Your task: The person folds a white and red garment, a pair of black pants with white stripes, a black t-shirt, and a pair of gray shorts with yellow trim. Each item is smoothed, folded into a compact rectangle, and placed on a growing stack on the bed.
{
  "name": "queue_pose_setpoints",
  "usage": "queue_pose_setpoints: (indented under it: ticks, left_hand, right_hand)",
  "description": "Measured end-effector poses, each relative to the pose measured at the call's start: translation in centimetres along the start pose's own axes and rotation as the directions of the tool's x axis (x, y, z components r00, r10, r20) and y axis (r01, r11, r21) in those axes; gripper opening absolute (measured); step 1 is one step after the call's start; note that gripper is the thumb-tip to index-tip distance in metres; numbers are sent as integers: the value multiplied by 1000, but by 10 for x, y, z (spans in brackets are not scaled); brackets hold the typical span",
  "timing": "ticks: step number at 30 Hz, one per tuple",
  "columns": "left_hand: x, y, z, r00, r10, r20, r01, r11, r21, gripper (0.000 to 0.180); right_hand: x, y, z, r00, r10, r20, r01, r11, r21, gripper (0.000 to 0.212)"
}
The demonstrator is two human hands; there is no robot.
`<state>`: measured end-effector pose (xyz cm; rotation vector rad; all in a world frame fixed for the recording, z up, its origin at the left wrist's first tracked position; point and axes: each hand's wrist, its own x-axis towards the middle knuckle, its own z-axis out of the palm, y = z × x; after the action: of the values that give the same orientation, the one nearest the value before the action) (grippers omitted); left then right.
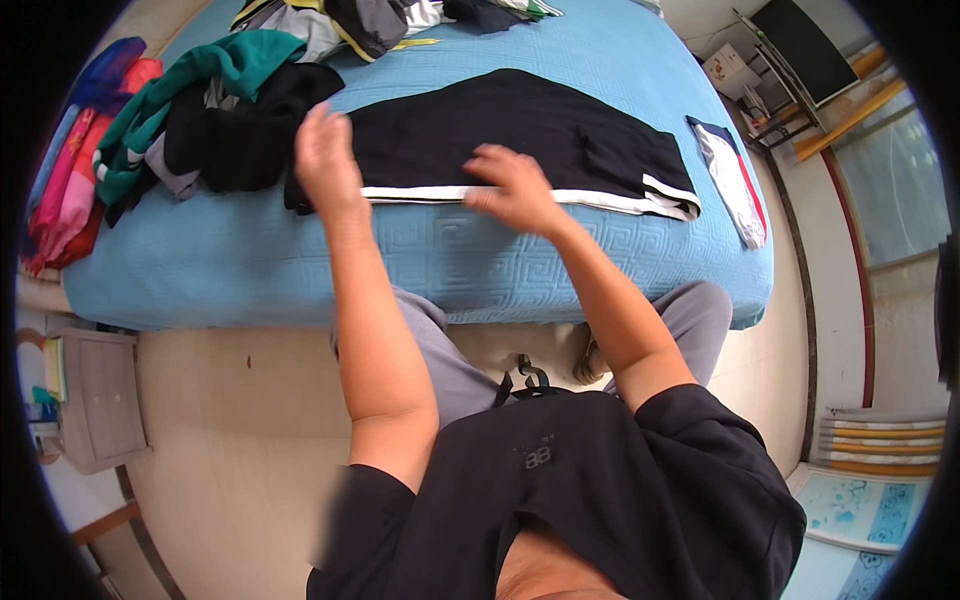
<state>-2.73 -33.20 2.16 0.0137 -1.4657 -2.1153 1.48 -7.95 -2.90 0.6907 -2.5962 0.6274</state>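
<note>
A pair of black trousers (500, 130) lies folded lengthwise on the blue bedspread (440, 255), its white side stripe (420, 194) along the near edge. My left hand (330, 165) is over the left end of the trousers, fingers stretched out and slightly blurred, holding nothing. Farther right, my right hand (512, 188) hovers at or touches the white stripe with spread fingers; I cannot tell whether it presses on the cloth. The cuff ends of the legs lie at the right, by a small fold in the black fabric.
A heap of green and black clothes (220, 110) lies left of the trousers, beside folded pink and blue bedding (75, 180). More garments (370, 25) sit at the far side. A folded white, red and navy garment (735, 185) rests near the right edge. A nightstand (100, 395) stands lower left.
</note>
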Motion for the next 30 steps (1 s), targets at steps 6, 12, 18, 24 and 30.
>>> queue_pose_setpoints:
  ticks: [6, 12, 18, 24, 30]
  left_hand:
    - [-41, -18, 24, 731, -26, 681, -451, 730, 513, 35]
    - [-48, -35, 15, 666, -109, 738, -611, 487, 624, 37]
    - [-39, -27, -7, 840, 3, 542, -456, 543, 705, 33]
    - [-35, -20, -11, 856, 349, -381, -21, 760, 650, 84]
    - [-22, -21, -45, 774, -423, -472, 272, 894, -356, 68]
  right_hand:
    - [-7, -19, -51, 971, 240, -10, -192, 803, 564, 30]
    - [-20, 49, -57, 901, 433, -35, -434, 900, -38, 56]
    - [-41, -61, -24, 986, -65, 157, -2, 918, 397, 47]
    - [-1, -15, -21, 931, 299, -210, -312, 950, -31, 64]
    - [-22, -66, 11, 989, -58, 136, 55, 998, 26, 67]
